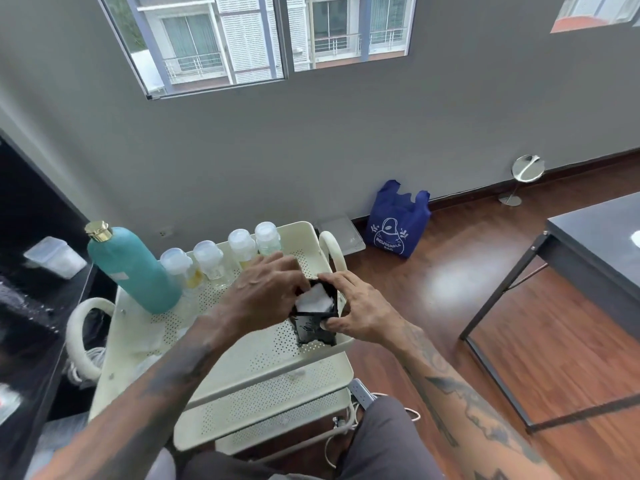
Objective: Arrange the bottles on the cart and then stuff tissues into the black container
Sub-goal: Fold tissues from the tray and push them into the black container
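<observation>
Two hands | left hand (266, 289) presses soft tissue (317, 299) | right hand (360, 306) grips boxy black container (313, 329)

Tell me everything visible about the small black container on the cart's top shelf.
The small black container is a glossy, square-sided box with an open top and a faint pale marking on its near face. It stands slightly tilted on the perforated cream metal cart, near the top shelf's right front rim. White tissue fills its mouth. The left hand covers its left upper edge with fingers at the tissue, while the right hand grips its right side, thumb across the front.
</observation>
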